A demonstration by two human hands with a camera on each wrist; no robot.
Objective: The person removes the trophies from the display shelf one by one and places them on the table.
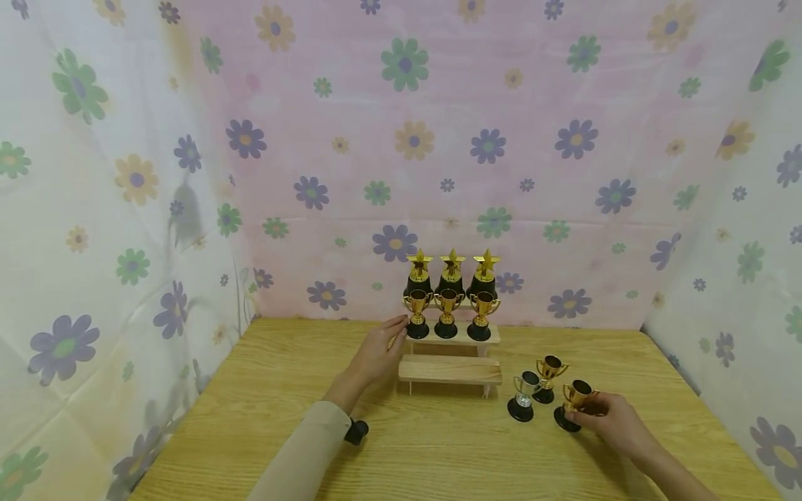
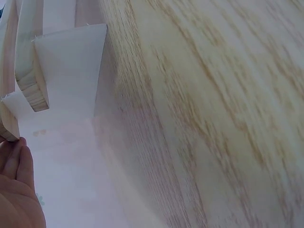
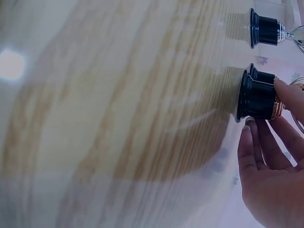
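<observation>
A three-tier wooden display stand is at the back middle of the table in the head view. Three gold star trophies line its top step, and three gold trophy cups its middle step. My left hand touches the left end of the middle step; in the left wrist view its straight fingers meet the plank's end. At front right, my right hand pinches a bronze-coloured trophy cup with a black base. Beside it stand a silver trophy cup and another bronze-coloured trophy cup.
The wooden table is enclosed by flower-printed cloth at the back and both sides. A small black object shows by the left sleeve. The lowest step of the stand bears nothing.
</observation>
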